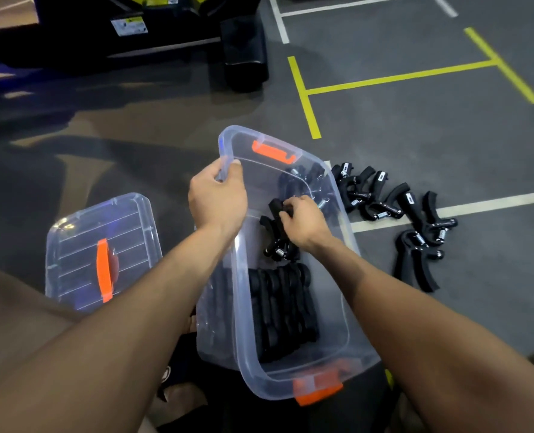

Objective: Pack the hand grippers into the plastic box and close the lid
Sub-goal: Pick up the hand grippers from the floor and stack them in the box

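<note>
A clear plastic box (343,310) with orange latches sits tilted on the floor in front of me. My left hand (217,196) grips its far left rim. Inside the box my right hand (303,220) holds a black hand gripper (275,232) above a packed row of black hand grippers (282,310) at the near end. More grippers lie at the box's far end. Several loose hand grippers (400,210) are strewn on the floor to the right of the box. The clear lid (81,245) with an orange handle lies on the floor to the left.
The grey floor (415,135) carries yellow and white tape lines. A dark machine base (243,48) stands at the back. My legs are at the bottom edge, under the box's near end.
</note>
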